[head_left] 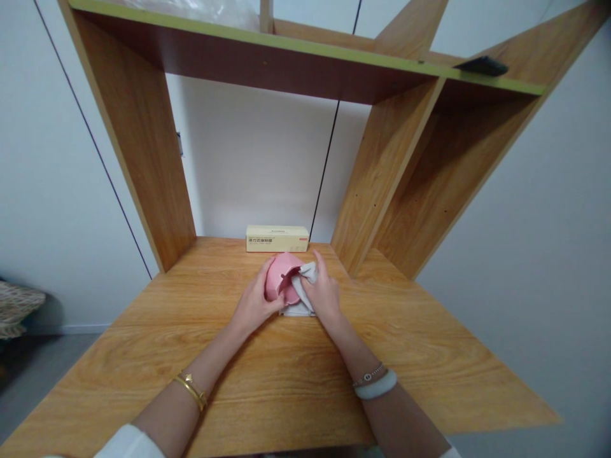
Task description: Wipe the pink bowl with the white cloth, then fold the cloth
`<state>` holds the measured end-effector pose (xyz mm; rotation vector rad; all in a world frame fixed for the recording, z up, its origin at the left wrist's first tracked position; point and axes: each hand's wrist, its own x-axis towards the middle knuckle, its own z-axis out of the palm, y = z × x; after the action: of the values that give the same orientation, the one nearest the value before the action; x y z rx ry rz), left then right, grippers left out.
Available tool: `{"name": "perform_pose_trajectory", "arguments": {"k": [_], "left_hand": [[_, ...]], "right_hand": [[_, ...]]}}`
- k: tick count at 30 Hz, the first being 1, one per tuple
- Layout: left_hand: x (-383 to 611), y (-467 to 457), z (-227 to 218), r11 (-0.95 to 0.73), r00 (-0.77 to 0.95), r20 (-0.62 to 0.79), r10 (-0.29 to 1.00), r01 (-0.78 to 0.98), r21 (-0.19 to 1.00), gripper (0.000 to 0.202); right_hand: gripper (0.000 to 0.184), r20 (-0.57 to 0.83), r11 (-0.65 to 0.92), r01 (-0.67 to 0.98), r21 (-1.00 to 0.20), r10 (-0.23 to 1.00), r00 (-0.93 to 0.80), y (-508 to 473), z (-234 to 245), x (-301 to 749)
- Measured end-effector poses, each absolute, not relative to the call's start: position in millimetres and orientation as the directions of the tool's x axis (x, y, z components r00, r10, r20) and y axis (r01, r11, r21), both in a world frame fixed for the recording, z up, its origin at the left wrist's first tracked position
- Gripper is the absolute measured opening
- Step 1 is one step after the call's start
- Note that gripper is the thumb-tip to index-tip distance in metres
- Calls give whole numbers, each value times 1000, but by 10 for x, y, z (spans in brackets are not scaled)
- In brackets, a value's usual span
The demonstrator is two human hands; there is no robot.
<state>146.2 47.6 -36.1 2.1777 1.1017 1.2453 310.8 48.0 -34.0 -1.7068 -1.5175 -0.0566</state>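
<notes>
A pink bowl (277,270) with a wavy, notched rim is tilted on its side above the middle of the desk. My left hand (256,299) is closed around its left side, thumb at the lower rim. In my right hand (324,292) is a light grey cloth (309,272), pressed against the bowl's right rim and partly inside its opening. Part of the cloth hangs below the bowl, near the desktop. The fingertips of my right hand inside the cloth are hidden, while its index finger points up.
Behind the bowl, a long cream box (277,240) with printed characters stands on the wooden desk (286,375). A wooden shelf (267,57) spans overhead, with upright panels at left and right. A dark flat object (483,65) lies on the upper shelf, at right.
</notes>
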Motion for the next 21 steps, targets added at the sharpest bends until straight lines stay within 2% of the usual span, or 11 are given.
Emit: {"name": "perform_pose_trajectory", "arguments": {"k": [3,5,10,15,18,21], "left_hand": [[1457,453,-356,-617,326,525,786,466,635,78],[1454,438,-361,-641,355,535,767,465,610,77],[1448,440,-350,-684,368,577,729,441,581,73],[1492,479,-367,-666,265,612,745,346,661,86],[1522,472,-418,-656,293,587,754,302,692,87],[1529,456,-448,-606,284,538,794,293,740,81]], "right_hand": [[67,588,92,891,-444,780,213,436,-295,3127],[71,568,81,891,-447,795,213,439,-302,3138],[63,477,117,775,-621,841,255,499,-387,3158],[52,473,279,466,-840,797,375,582,-474,3113],[43,454,367,285,-886,814,362,618,-493,3056],[48,454,361,313,-878,835,310,605,-464,3029]]}}
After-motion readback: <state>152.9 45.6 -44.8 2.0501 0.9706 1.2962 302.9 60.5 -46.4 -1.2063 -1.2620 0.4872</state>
